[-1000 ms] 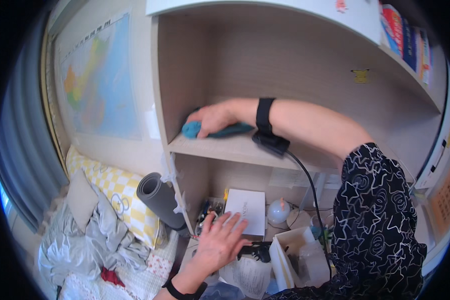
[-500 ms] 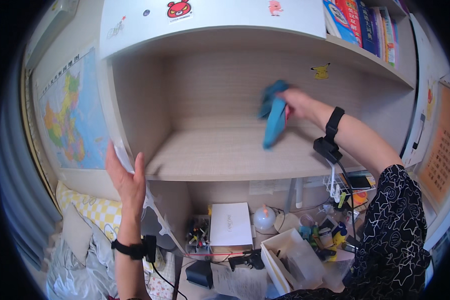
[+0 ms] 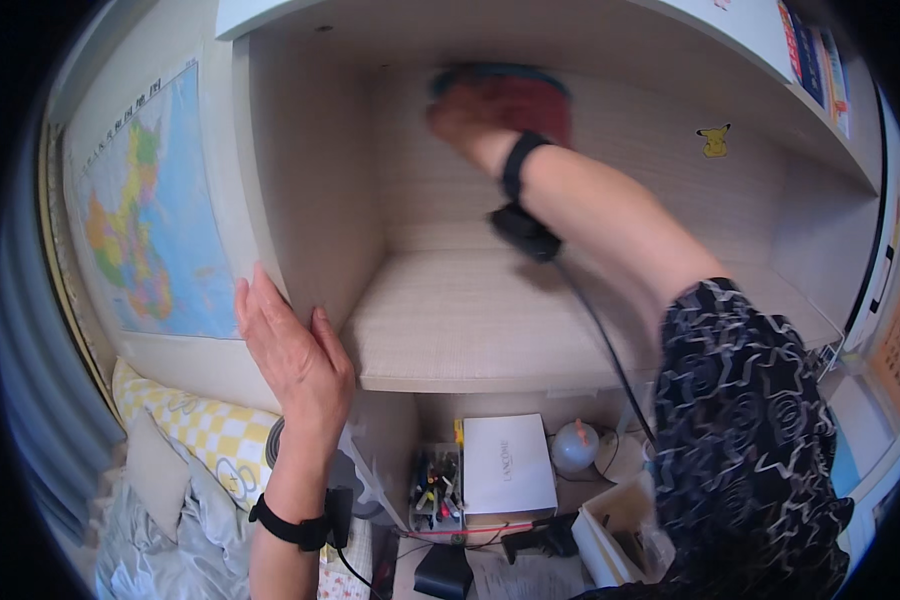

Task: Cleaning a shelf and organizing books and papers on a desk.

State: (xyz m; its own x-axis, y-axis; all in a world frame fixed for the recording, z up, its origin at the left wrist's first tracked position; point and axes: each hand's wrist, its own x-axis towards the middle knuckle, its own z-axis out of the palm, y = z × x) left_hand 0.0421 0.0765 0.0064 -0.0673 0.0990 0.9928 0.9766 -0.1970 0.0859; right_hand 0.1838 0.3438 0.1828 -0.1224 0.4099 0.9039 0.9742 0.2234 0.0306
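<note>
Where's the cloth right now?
In the head view, the cloth is above centre, at the right hand, high by the cupboard's back panel and left of the yellow sticker.

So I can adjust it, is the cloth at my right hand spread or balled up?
Spread: the cloth shows a broad reddish face with teal along its top edge; blur hides whether it's doubled.

The shelf (image 3: 460,320) looks like matt wood-grained board, the red-and-blue rag (image 3: 535,105) soft cloth, the silver bedding (image 3: 205,535) glossy fabric, the white box (image 3: 508,465) smooth card.
</note>
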